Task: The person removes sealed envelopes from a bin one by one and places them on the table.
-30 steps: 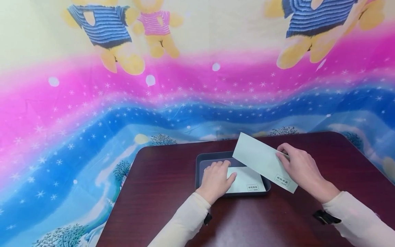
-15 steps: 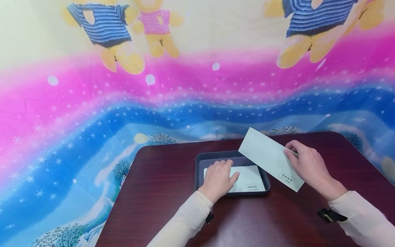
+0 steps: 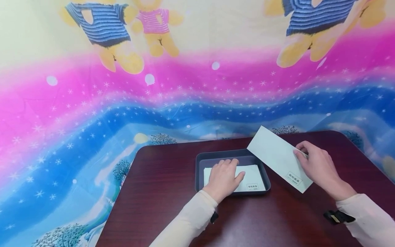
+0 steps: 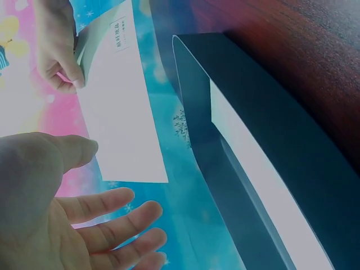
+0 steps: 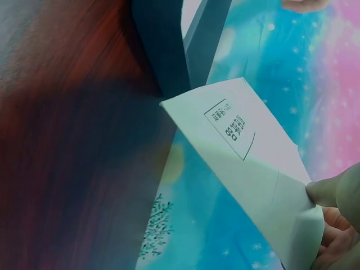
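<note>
My right hand (image 3: pixel 319 169) pinches a pale green envelope (image 3: pixel 279 158) by its long edge and holds it tilted above the table, just right of a dark tray (image 3: pixel 200 161). The right wrist view shows the envelope (image 5: pixel 247 169) with a small printed label, my fingertips (image 5: pixel 332 194) at its corner. My left hand (image 3: pixel 224 177) lies flat with straight fingers on another envelope (image 3: pixel 253 178) inside the tray. In the left wrist view the left hand's fingers (image 4: pixel 112 225) are spread, beside the tray (image 4: pixel 270 135), and the held envelope (image 4: pixel 121 112) hangs beyond.
The tray sits mid-table on a dark red wooden table (image 3: pixel 166 192). A bright cloth (image 3: pixel 123 103) with teddy bears, pink and blue bands covers the backdrop and drapes down to the left of the table. Both sleeves are cream-coloured.
My right hand has carried the held envelope to the right and slightly up, off the tray. My left hand has slid a little right on the envelope in the tray.
</note>
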`<state>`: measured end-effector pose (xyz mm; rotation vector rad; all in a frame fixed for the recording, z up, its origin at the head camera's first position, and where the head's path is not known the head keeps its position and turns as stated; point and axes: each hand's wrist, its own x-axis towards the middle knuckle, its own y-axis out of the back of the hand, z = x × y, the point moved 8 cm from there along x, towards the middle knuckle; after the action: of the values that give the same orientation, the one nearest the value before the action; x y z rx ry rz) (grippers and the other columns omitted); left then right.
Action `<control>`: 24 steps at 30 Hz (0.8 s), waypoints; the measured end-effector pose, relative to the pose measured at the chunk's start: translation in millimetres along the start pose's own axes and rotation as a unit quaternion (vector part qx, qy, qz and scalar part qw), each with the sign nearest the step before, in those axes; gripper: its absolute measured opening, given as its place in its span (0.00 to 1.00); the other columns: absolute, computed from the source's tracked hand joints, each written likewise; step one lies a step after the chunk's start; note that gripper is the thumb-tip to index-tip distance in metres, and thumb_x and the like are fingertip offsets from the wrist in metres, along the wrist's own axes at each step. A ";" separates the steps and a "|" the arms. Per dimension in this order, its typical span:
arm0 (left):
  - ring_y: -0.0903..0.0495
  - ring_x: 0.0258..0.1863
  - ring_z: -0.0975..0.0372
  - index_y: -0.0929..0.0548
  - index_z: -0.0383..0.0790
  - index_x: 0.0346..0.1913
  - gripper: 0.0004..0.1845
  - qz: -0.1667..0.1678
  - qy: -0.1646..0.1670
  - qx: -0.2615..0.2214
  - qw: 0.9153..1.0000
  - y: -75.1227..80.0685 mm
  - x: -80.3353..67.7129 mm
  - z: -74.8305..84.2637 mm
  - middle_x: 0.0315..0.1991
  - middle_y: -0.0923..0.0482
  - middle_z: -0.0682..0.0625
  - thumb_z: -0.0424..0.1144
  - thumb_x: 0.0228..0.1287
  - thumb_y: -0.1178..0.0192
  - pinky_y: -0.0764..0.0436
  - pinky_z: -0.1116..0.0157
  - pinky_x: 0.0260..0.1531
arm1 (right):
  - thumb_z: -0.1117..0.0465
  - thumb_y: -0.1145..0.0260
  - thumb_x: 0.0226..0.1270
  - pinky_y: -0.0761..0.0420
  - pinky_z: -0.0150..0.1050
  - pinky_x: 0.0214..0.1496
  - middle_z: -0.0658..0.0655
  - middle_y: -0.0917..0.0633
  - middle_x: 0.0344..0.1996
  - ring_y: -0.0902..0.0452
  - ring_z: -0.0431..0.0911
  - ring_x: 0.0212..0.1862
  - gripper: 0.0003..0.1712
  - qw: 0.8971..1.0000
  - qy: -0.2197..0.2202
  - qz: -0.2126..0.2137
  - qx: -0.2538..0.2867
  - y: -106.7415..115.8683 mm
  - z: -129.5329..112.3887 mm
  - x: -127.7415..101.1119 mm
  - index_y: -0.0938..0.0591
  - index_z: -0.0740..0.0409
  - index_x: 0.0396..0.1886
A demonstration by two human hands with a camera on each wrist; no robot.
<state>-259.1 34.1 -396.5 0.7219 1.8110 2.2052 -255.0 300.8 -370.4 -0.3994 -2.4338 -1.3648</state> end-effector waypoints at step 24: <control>0.17 0.39 0.63 0.17 0.48 0.54 0.19 -0.002 -0.034 0.006 0.999 -13.1 8.3 26.0 0.42 0.14 0.55 0.56 0.72 0.42 0.20 0.68 0.35 | 0.61 0.39 0.73 0.33 0.37 0.27 0.72 0.15 0.39 0.21 0.58 0.31 0.11 0.998 -0.053 -0.023 -0.024 -6.6 65.4 -3.4 0.21 0.67 0.45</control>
<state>-255.6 63.3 -403.6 0.7853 1.7935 2.1429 -263.7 353.5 -409.0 -0.4425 -2.5142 -1.4578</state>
